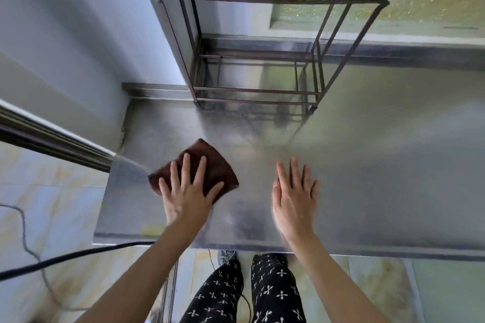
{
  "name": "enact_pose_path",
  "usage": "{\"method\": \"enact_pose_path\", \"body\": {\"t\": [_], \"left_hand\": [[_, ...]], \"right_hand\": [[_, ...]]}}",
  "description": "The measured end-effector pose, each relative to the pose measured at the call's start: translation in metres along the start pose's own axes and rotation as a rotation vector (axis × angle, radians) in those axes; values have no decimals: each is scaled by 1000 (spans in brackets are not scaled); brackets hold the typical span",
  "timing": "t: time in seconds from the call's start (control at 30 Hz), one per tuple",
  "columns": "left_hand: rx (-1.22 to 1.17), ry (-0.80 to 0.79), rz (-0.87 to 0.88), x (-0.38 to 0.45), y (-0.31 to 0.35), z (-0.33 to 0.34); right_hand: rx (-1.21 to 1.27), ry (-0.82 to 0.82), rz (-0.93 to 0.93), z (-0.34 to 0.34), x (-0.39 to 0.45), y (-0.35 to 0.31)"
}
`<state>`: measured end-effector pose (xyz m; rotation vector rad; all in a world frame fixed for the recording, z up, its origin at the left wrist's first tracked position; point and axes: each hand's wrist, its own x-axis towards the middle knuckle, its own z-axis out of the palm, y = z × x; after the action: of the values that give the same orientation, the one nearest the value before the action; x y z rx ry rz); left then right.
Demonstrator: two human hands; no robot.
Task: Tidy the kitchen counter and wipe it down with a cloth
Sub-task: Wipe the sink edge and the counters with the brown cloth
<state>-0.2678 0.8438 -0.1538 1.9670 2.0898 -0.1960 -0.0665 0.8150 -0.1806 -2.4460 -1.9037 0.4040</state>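
A folded brown cloth (pixel 210 162) lies flat on the steel counter (pixel 367 165) near its left end. My left hand (pixel 187 191) presses on the cloth from above with fingers spread, covering its near half. My right hand (pixel 294 196) hovers flat just over or on the bare counter to the right of the cloth, fingers together and straight, holding nothing. Both forearms reach in over the counter's front edge.
A dark metal wire rack (pixel 257 92) stands at the back of the counter against a steel upstand. A wall (pixel 65 47) bounds the left end. A black cable (pixel 65 257) runs below the front-left corner. My patterned trousers (pixel 249 291) show under the edge.
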Motion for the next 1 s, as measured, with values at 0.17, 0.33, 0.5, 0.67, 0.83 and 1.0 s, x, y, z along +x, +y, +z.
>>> {"method": "enact_pose_path", "body": {"t": [0.17, 0.33, 0.5, 0.67, 0.83, 1.0], "left_hand": [[-101, 6, -62, 21, 12, -3], [66, 3, 274, 1, 2, 10], [-32, 17, 96, 55, -5, -8], [-140, -31, -69, 96, -22, -35], [23, -41, 199, 41, -9, -13], [85, -136, 338, 23, -5, -7]], "right_hand": [[44, 25, -76, -1, 15, -41], [73, 66, -83, -2, 42, -63], [48, 132, -69, 7, 45, -53], [43, 141, -66, 7, 48, -55], [48, 138, -74, 8, 47, -55], [167, 125, -63, 12, 45, -50]]}}
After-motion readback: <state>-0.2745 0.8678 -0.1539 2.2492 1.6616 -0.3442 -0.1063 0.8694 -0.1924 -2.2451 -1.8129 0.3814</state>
